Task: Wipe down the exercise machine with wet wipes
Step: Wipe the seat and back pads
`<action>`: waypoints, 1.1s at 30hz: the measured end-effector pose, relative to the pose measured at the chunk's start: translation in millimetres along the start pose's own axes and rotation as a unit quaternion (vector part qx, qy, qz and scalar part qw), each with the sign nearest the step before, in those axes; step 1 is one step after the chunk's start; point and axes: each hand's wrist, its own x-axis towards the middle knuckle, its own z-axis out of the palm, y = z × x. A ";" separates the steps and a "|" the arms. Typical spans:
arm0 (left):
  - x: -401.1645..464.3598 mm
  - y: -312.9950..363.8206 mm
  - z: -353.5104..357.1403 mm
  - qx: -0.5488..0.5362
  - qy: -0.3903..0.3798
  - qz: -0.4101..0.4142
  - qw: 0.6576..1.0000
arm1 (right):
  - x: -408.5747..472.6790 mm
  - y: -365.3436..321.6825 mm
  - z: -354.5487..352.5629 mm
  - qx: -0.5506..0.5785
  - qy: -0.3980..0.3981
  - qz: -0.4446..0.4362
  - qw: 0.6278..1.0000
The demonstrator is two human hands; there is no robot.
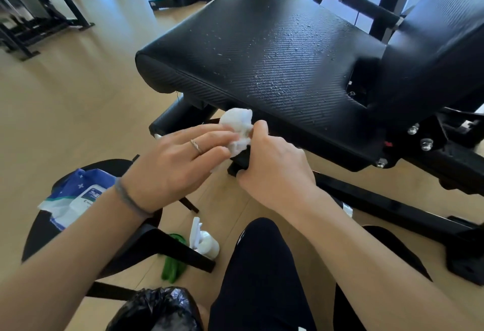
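beside the wet seat pad [275, 50], both hands' grips pinch one crumpled wipe [237, 131]; wipes pack [78, 197] gapes open.

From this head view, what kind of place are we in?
Most likely a gym. A black padded seat beaded with droplets sits on a bolted steel frame, and more black machine frames stand across the pale wood floor. Both hands hold a crumpled wet wipe by the seat's front edge.
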 end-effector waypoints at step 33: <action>153.3 3.5 61.0 -0.321 -0.137 -0.240 0.906 | -1.4 127.2 -10.4 -0.028 0.131 -0.130 0.982</action>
